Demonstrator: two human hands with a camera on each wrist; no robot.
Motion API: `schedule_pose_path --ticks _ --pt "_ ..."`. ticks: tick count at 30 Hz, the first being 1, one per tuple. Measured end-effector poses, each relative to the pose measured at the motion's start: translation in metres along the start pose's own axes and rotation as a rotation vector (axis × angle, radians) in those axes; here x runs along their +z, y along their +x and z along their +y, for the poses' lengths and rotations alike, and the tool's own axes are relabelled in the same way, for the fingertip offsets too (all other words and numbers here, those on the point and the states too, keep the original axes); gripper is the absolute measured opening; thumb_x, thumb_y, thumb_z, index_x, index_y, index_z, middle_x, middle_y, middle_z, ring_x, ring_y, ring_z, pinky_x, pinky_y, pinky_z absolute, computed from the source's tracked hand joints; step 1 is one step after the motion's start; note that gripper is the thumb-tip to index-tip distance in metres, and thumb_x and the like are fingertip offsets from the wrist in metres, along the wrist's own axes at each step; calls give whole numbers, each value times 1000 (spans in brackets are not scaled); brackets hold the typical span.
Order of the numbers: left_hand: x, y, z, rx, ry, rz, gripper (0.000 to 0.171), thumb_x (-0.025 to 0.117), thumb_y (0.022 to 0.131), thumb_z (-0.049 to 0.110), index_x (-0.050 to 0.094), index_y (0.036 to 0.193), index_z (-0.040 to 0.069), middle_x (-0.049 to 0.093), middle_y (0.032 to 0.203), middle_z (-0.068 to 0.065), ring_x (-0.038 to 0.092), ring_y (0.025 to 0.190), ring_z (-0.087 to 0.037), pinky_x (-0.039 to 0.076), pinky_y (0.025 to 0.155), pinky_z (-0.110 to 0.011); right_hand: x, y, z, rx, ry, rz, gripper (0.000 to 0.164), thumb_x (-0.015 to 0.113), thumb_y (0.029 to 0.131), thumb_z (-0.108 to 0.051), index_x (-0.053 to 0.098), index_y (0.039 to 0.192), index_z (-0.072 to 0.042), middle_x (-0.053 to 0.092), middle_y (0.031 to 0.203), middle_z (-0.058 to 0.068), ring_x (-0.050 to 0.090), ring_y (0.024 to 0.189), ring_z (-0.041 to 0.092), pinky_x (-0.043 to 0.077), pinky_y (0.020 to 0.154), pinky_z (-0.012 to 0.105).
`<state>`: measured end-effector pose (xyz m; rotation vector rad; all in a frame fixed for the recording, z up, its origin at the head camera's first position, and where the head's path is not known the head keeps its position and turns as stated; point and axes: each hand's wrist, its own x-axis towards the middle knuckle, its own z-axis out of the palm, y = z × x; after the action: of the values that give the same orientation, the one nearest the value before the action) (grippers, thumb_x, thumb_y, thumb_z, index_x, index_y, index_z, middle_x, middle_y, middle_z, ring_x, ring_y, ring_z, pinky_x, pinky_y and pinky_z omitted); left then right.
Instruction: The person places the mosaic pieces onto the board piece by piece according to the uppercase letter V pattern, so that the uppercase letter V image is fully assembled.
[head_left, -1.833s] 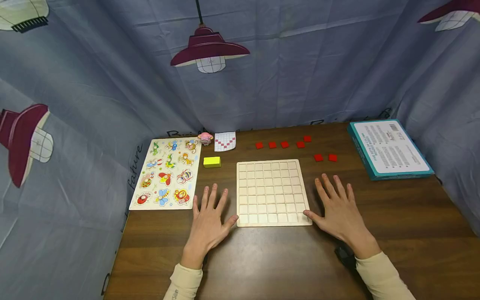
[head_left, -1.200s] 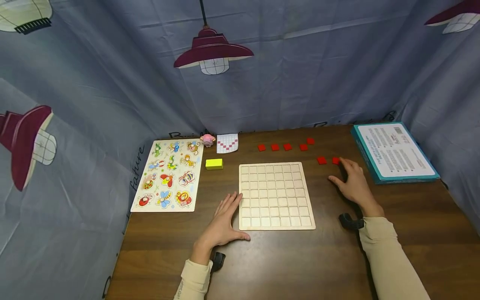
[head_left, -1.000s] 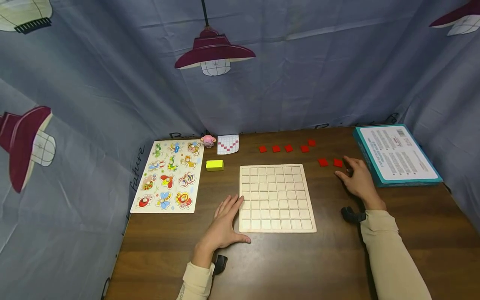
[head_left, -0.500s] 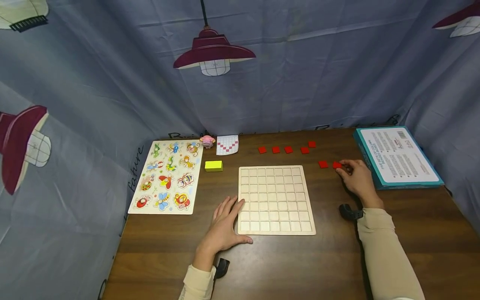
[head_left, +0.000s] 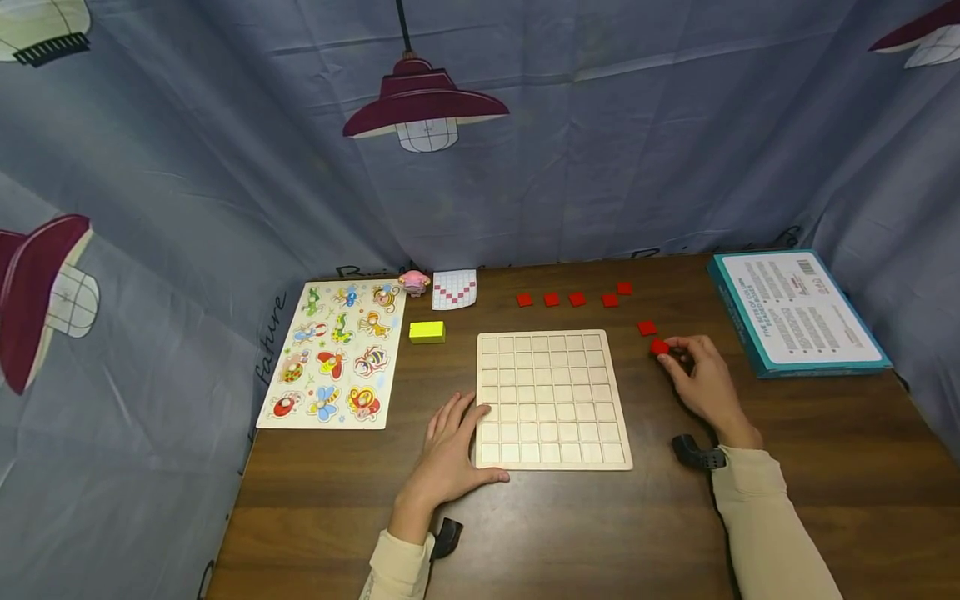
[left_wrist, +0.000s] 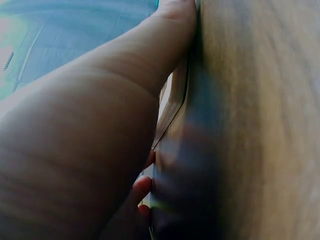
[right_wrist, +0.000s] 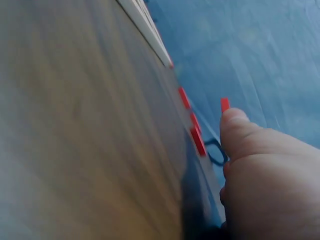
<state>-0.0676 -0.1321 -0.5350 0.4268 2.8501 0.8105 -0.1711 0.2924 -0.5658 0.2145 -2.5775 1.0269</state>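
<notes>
In the head view, my right hand (head_left: 703,379) pinches a small red square tile (head_left: 660,347) between thumb and fingertips. The right wrist view shows this tile (right_wrist: 225,103) at the thumb tip, above the table. My left hand (head_left: 444,462) lies at the lower left corner of a pale wooden grid board (head_left: 553,400), index finger at its left edge and thumb along the near edge. The board's square cells hold no tiles. Another red tile (head_left: 647,328) lies just beyond the held one. In the left wrist view, the forearm hides most of the left hand.
Several red tiles (head_left: 577,298) lie behind the board. A grid card (head_left: 454,290) with a pink zigzag, a pink figurine (head_left: 414,282) and a yellow block (head_left: 427,332) stand back left. An insect puzzle board (head_left: 330,354) lies left, a teal box (head_left: 801,312) right.
My right hand has reached to the rightmost red tile, gripped it and brought it slightly toward me and left. My left hand has turned and settled at the board's lower left corner.
</notes>
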Motion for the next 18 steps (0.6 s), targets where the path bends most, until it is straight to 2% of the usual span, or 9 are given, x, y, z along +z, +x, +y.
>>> schedule_pose_path --ticks 3,6,13,18 --pt "1 0 0 9 2 9 97 88 66 63 47 144 22 29 166 -7 18 157 -31 18 125 -59 5 -8 -8 -34 37 7 27 74 91 -5 66 114 5 60 106 19 47 91 4 38 78 18" --pt "1 1 0 10 9 10 91 88 66 63 50 137 21 29 166 -7 19 157 -31 18 125 -58 12 -16 -19 -60 72 -6 27 76 89 -4 67 113 4 61 106 17 48 92 3 39 79 15" --pt "0 1 0 17 13 17 86 87 66 64 51 129 19 30 166 -8 20 157 -32 18 125 -57 29 -34 -54 -135 156 -78 28 80 82 1 69 108 -1 62 105 8 54 90 14 40 80 11" --pt "1 1 0 20 15 26 85 87 66 65 51 128 19 30 165 -9 20 157 -33 18 125 -57 42 -45 -81 -221 175 -167 30 84 79 -5 70 105 -9 62 105 0 53 94 12 42 82 17"
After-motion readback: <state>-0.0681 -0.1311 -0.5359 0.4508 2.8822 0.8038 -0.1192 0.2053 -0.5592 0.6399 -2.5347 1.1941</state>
